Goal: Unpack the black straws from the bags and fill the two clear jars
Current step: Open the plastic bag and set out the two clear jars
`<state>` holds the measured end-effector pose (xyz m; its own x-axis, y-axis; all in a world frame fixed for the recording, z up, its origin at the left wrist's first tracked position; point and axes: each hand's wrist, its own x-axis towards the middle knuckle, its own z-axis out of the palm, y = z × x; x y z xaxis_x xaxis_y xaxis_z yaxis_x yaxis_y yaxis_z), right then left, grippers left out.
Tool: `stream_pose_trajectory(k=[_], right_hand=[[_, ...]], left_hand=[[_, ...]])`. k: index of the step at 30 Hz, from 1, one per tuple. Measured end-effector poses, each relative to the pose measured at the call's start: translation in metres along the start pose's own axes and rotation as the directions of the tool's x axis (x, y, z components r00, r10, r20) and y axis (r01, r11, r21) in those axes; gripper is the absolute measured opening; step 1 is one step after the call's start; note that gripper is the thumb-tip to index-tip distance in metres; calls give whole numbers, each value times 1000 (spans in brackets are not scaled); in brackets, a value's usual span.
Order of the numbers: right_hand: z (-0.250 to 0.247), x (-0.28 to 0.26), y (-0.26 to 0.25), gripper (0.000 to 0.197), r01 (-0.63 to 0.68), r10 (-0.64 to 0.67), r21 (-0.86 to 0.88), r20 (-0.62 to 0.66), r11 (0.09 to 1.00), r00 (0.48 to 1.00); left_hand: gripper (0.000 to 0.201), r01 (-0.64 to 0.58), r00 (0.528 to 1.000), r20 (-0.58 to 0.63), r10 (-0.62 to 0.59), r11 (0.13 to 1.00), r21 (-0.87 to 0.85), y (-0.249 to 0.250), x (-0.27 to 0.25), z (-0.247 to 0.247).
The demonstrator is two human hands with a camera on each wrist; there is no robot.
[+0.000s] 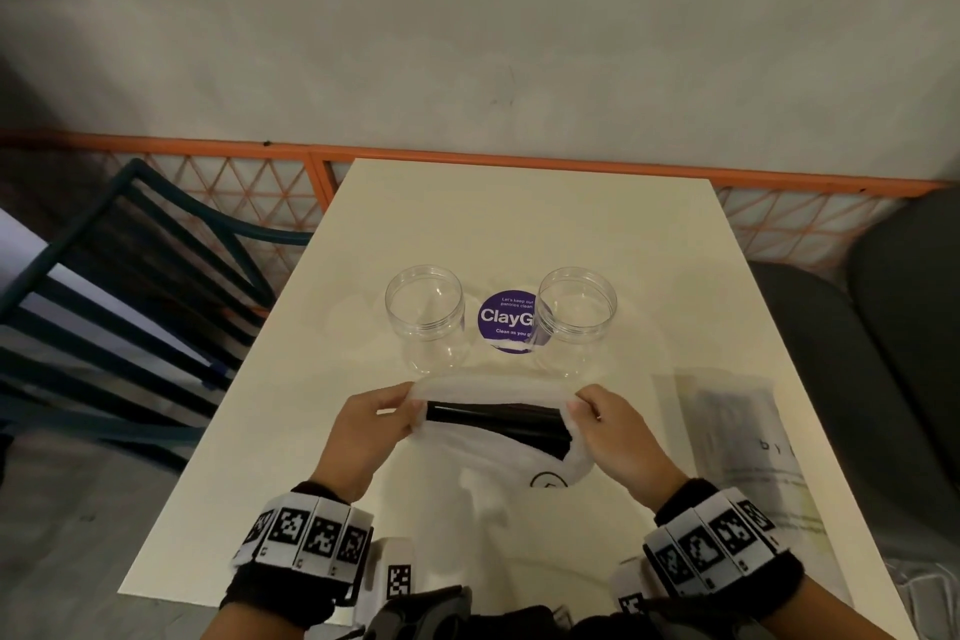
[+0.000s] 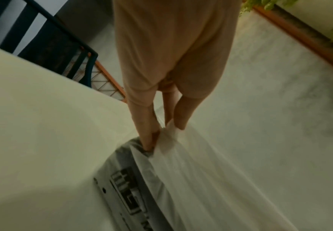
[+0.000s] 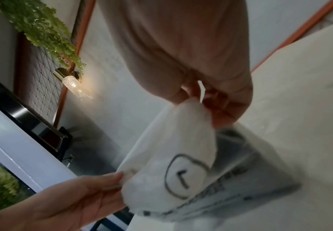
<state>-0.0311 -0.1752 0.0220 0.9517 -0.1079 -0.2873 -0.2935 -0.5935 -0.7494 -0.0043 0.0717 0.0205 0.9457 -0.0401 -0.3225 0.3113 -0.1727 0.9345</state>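
A white frosted bag (image 1: 498, 489) is held over the near part of the cream table (image 1: 519, 224), its mouth pulled wide. Black straws (image 1: 498, 418) show inside the mouth. My left hand (image 1: 384, 411) pinches the left edge of the bag (image 2: 167, 140) between thumb and fingers. My right hand (image 1: 597, 411) pinches the right edge of the bag (image 3: 181, 140). Two clear jars stand upright and empty beyond the bag: the left jar (image 1: 425, 317) and the right jar (image 1: 575, 317).
A second frosted bag (image 1: 748, 452) of straws lies flat at the table's right side. A purple round sticker (image 1: 506, 320) sits between the jars. A dark chair (image 1: 135, 265) stands left of the table, a grey seat (image 1: 857, 353) to the right.
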Motion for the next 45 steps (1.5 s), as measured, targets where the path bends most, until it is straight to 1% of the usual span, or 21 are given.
stream_pose_trajectory(k=[2,5,8,11,13,15,17,19,20,22,23,24,26,28,29,31,33,36,38,40,45], right_hand=[[7,0,-1,28,31,-30,7,-47,999,998],[13,-1,-3,26,74,-71,32,-105,997,992],[17,-4,-1,29,117,-114,18,-96,993,989],[11,-2,0,22,164,-162,13,-118,986,980],[0,6,2,13,135,-124,99,-104,986,987],[-12,13,5,9,33,-29,278,-19,960,999],[-23,15,7,15,-82,49,499,79,863,996],[-29,14,7,21,-155,76,695,143,703,987],[-30,14,8,23,-176,72,766,169,618,983],[-32,12,9,23,-213,28,838,231,503,973],[-34,11,9,22,-223,-7,843,260,490,966],[-35,10,8,21,-224,-36,821,285,525,958],[-34,5,3,23,-132,-72,654,276,745,958],[-30,4,0,25,32,-90,292,189,956,978],[-26,4,-1,26,94,-105,88,135,992,985],[-22,4,-1,27,117,-109,-175,50,978,993],[-19,3,1,33,67,-70,-190,-9,979,998],[-17,3,3,39,21,-23,-173,-11,985,1000],[-15,4,3,36,-25,15,-217,-44,976,999],[-14,6,4,33,-69,46,-256,-94,964,995],[-11,4,4,38,-4,-2,-138,-48,990,999]], left_hand=[[21,52,996,-67,-58,995,-87,2,-1,6],[27,136,974,-128,-187,935,-328,8,0,11],[22,162,967,-99,-236,863,-478,17,1,9],[23,160,971,-68,-228,837,-523,21,2,7],[9,200,970,-8,-243,816,-542,18,3,5],[21,259,962,70,-262,807,-530,16,-1,2],[29,303,953,157,-259,807,-507,19,-3,1],[47,320,942,250,-224,823,-469,23,-12,2],[43,313,943,257,-213,831,-459,24,-14,3],[9,277,954,228,-193,855,-438,25,-16,4],[31,262,962,180,-206,879,-398,19,-14,4],[40,252,966,139,-217,908,-334,14,-12,4],[36,180,983,-21,-184,975,-134,9,-10,9],[28,95,984,-161,-79,991,96,8,-11,16],[28,63,981,-190,-22,975,211,7,-11,18],[31,15,972,-221,80,916,401,6,-12,20],[35,-33,955,-232,186,842,539,5,-14,18],[26,-55,963,-183,200,806,589,1,-16,12],[14,-82,976,-116,184,806,587,-1,-15,9],[14,-95,981,-96,169,847,523,-1,-16,8],[15,-84,986,-108,124,943,322,-4,-19,11]])
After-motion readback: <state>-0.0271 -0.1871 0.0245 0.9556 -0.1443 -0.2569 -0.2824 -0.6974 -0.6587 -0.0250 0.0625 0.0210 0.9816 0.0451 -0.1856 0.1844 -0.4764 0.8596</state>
